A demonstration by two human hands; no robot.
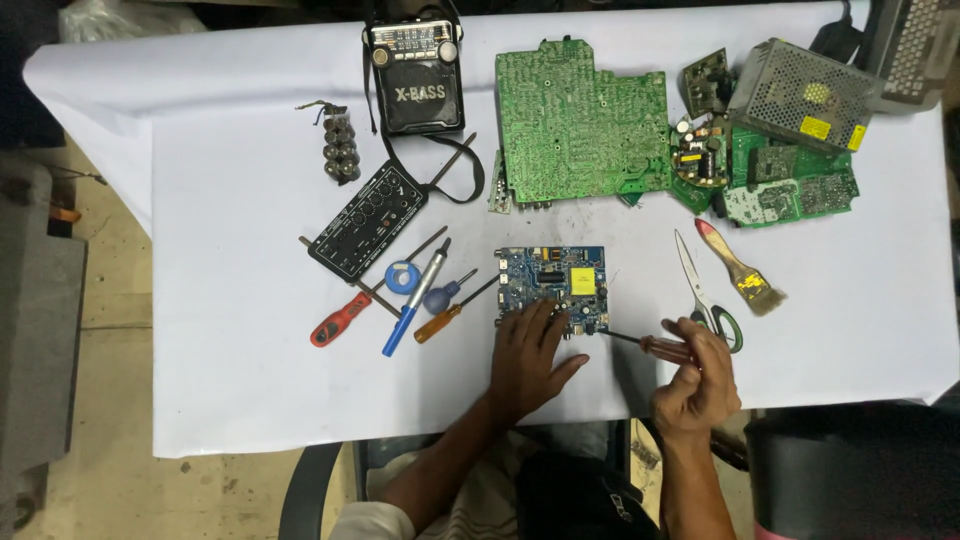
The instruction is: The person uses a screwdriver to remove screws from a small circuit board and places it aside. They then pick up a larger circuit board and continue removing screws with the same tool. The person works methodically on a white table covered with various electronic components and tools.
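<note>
A small blue circuit board (552,283) with a yellow square sticker lies on the white table cover (230,380) near the front edge. My left hand (528,362) rests flat beside it, fingertips touching the board's near edge. My right hand (697,383) grips a screwdriver (655,346) with a dark red handle. Its thin shaft points left, and the tip reaches the board's lower right corner.
Left of the board lie several screwdrivers (341,319), a blue pen-like tool (416,301) and a black control panel (368,221). Scissors (704,294) and a paintbrush (741,268) lie to the right. A radio (416,78), a large green board (578,125), smaller boards (790,185) and a metal mesh box (803,95) stand at the back.
</note>
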